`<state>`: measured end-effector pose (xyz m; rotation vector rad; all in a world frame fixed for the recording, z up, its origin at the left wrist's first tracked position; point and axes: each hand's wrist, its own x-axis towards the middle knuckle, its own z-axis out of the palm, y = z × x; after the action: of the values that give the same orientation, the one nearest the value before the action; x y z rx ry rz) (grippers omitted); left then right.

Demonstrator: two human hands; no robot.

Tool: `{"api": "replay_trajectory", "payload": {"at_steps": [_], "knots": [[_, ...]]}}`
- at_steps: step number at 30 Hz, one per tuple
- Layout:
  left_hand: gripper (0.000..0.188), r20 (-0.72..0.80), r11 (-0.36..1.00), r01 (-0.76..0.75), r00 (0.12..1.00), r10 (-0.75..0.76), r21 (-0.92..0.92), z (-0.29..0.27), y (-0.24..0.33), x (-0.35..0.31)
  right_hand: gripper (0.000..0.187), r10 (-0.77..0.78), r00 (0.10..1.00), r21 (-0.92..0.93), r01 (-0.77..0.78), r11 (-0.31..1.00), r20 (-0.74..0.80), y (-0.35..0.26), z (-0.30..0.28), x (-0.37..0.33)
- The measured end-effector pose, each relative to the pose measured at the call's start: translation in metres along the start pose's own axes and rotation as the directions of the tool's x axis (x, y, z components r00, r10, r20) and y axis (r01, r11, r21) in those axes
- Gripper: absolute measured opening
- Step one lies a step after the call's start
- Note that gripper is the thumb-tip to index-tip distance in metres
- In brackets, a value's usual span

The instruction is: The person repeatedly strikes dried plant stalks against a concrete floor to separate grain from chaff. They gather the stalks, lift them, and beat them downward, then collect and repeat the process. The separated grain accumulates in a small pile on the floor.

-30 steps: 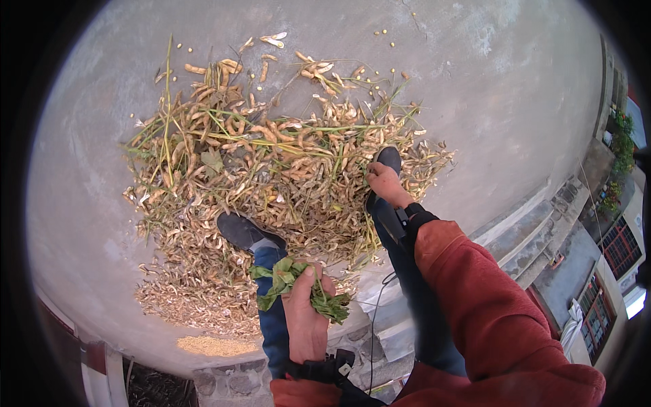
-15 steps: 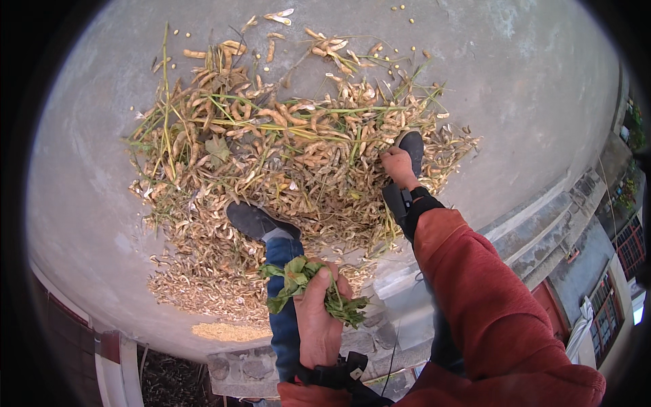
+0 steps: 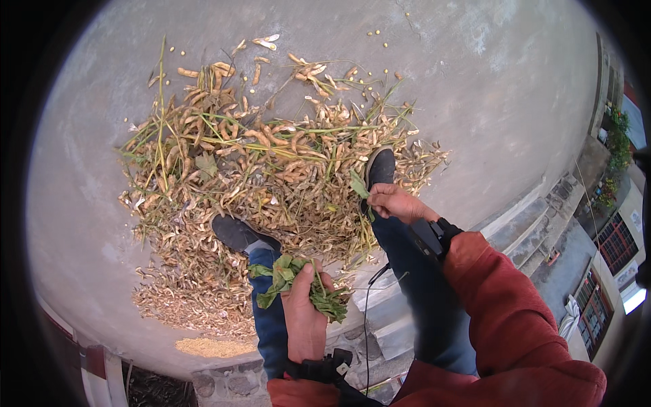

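My left hand (image 3: 305,315) is closed around a bunch of green leaves (image 3: 279,277), some wilted, which stick out on both sides of the fist. In front of my right shoe, my right hand (image 3: 399,203) pinches a single green leaf (image 3: 358,184) between thumb and fingers. Beneath both hands spreads a wide heap of dry bean pods (image 3: 298,197), tan and brown, mixed with green and yellow stalks (image 3: 161,115). A dry leaf (image 3: 205,165) lies among the pods at the left.
My dark shoes (image 3: 237,234) stand in the pods. Loose yellow beans (image 3: 385,45) dot the concrete floor (image 3: 495,102) beyond the heap. A pale pile of beans or chaff (image 3: 215,347) lies at the near left. Stone steps (image 3: 522,237) and a building stand at the right.
My right hand has come back from the pods beside the right shoe and now holds a leaf. The left hand still grips its bunch. The whole view has shifted slightly.
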<state>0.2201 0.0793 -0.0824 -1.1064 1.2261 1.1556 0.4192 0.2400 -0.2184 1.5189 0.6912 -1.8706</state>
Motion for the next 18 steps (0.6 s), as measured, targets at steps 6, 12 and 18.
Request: {"api": "replay_trajectory", "payload": {"at_steps": [6, 12, 18], "knots": [[0.024, 0.070, 0.994, -0.053, 0.996, 0.046, 0.093, 0.003, 0.001, 0.004, 0.010, -0.383, 0.834, -0.423, 0.536, 0.730, 0.396, -0.061, 0.078, -0.069], [0.037, -0.012, 0.996, -0.074, 0.997, 0.073, -0.059, -0.004, 0.001, 0.005, 0.015, -0.337, 0.747, -0.648, 0.665, 0.371, 0.573, -0.102, 0.134, -0.077], [0.025, -0.162, 0.976, 0.011, 0.986, -0.047, -0.219, -0.012, 0.019, 0.008, 0.020, -0.371, 0.754, -0.370, 0.611, 0.700, 0.543, -0.121, 0.127, -0.019]]}}
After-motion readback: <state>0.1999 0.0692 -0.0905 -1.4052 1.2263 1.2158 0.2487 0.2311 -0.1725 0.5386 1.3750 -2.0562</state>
